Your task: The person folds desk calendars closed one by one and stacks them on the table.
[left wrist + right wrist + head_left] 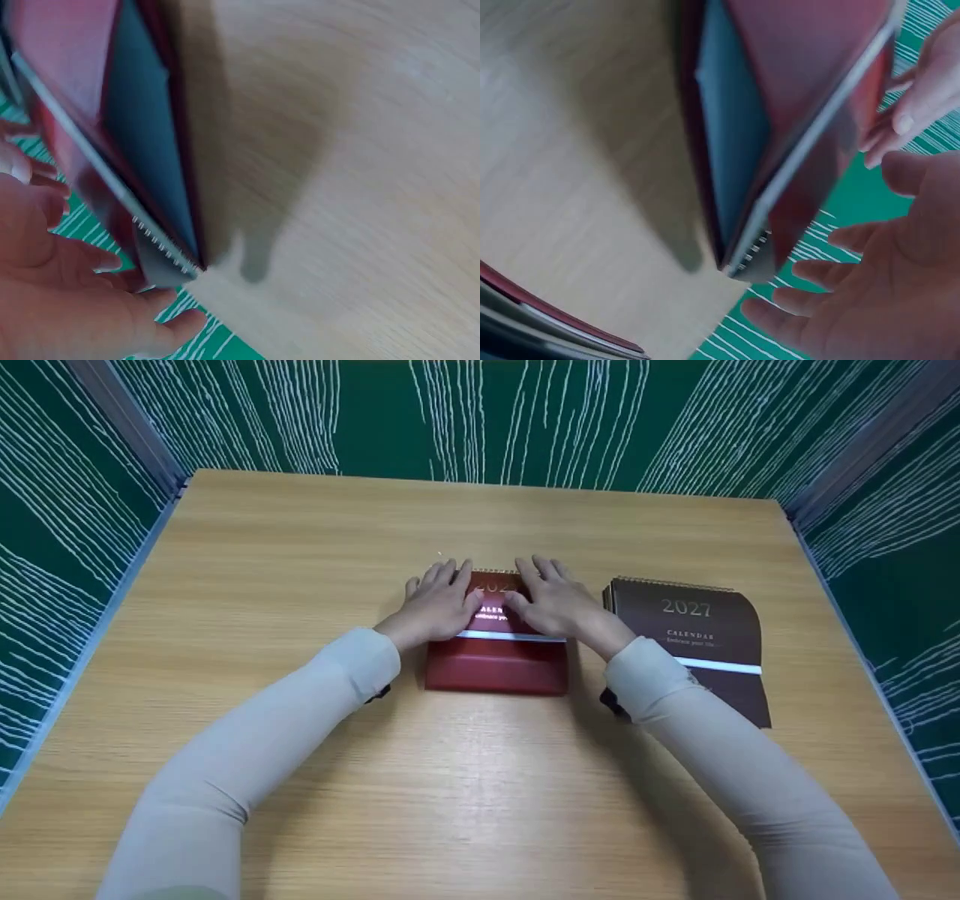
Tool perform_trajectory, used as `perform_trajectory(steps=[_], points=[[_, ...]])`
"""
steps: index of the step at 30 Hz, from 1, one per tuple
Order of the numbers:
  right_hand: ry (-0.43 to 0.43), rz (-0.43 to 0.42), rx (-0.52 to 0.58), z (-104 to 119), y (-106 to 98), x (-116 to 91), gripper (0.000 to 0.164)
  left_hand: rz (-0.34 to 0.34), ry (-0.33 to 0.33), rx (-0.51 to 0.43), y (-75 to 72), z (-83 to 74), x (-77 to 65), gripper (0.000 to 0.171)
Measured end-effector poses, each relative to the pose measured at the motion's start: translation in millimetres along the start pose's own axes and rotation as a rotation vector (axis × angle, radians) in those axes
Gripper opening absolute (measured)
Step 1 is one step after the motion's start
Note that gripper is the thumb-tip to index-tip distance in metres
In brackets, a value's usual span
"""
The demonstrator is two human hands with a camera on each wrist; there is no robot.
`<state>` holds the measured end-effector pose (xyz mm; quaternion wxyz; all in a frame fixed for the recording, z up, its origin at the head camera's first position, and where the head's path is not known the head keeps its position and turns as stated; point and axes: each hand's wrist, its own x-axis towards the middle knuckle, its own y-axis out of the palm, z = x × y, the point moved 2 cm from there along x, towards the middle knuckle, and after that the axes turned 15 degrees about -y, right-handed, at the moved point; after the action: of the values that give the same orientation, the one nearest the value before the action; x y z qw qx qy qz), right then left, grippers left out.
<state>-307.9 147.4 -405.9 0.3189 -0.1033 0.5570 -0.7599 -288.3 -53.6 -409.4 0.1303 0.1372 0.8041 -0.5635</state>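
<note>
A red desk calendar (496, 669) with a spiral-bound top stands tented in the middle of the table, a pale band across its front. Over the left part of its cover is my left hand (433, 609), fingers spread towards the spiral edge. My right hand (556, 601) is at the right part, fingers extended. In the right wrist view the right hand (900, 262) faces the cover with unbent fingers and a gap. The left hand (67, 285) has its fingers close to the spiral; whether they touch cannot be told.
A dark brown 2027 calendar (690, 626) with a pale band stands to the right, beside my right forearm. The wooden table (262, 570) is bordered by green walls (382, 420) with white streaks at the back and both sides.
</note>
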Motion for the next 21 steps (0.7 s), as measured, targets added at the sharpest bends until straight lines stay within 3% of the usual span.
perform_trajectory(steps=[7,21], points=[[0.003,0.023,-0.003,-1,20,-1,0.073,0.021,-0.019,0.059,14.0,-1.2,4.1,0.07],[0.015,0.025,-0.002,4,37,-11,0.073,0.06,-0.023,0.093,25.4,-2.0,-11.4,0.072]])
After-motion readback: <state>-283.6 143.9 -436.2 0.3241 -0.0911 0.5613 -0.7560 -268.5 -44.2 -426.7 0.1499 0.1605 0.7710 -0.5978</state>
